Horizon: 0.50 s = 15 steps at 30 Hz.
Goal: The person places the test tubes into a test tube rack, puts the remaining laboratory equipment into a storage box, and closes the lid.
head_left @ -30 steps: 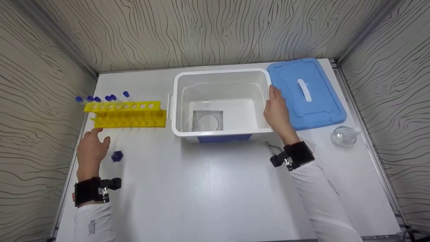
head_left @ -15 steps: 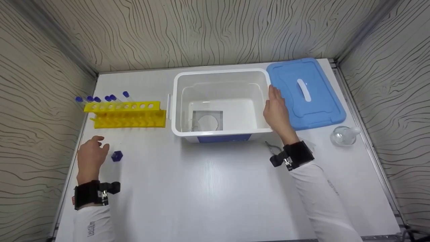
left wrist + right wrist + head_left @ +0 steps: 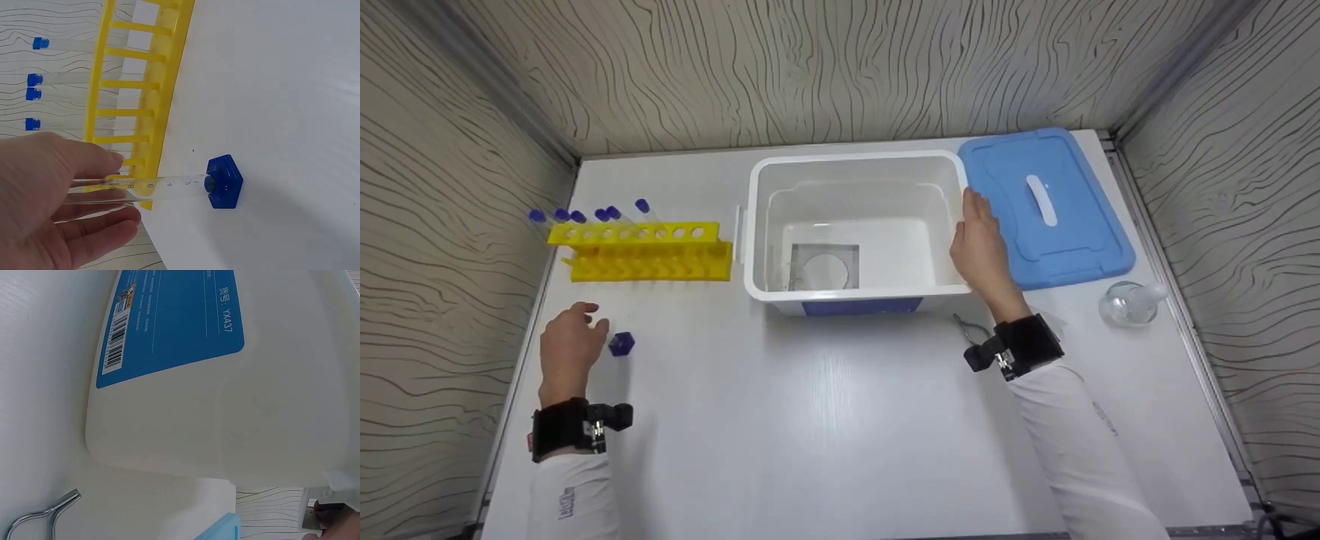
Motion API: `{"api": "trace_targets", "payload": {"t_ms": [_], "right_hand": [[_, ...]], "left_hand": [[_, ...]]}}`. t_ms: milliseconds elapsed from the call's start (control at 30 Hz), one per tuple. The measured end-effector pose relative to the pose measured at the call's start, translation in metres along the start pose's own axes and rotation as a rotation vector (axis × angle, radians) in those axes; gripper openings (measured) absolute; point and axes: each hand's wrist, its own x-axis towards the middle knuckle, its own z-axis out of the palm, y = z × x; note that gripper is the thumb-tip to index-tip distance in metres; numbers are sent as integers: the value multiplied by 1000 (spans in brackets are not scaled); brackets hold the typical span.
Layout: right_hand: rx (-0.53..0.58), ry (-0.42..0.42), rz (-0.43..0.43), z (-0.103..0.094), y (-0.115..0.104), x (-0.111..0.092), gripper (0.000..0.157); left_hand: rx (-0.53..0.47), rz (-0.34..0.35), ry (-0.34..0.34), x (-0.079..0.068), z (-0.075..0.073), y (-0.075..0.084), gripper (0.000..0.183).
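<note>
A clear graduated cylinder [image 3: 163,188] stands on a blue hexagonal base [image 3: 622,344] at the left of the table. My left hand [image 3: 570,346] is beside it, thumb and fingers parted on either side of the tube in the left wrist view. On the right, my right hand [image 3: 981,244] lies with straight fingers along the right rim of a white plastic box [image 3: 855,296]. Fingertips [image 3: 337,526] show by the box's side handle [image 3: 306,509] in the right wrist view. A grey square gauze [image 3: 849,259] with a pale round centre lies inside the box.
Several blue-capped test tubes [image 3: 613,213] lean in a yellow rack [image 3: 660,268] at the back left. The box's blue lid [image 3: 1065,232] lies right of it. A clear glass bottle [image 3: 1126,306] stands near the right edge, and a bent metal clamp [image 3: 971,326] lies before the box.
My left hand has drawn back from the rack's front edge toward me and now lies beside the graduated cylinder. The right hand stays on the box rim.
</note>
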Motion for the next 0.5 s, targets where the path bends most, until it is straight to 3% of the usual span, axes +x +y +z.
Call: {"api": "trace_targets", "payload": {"t_ms": [500], "right_hand": [[4,-23,24,-1,-1,0,55]], "left_hand": [[-20,11,-67,-3,-4,-1,38]]}}
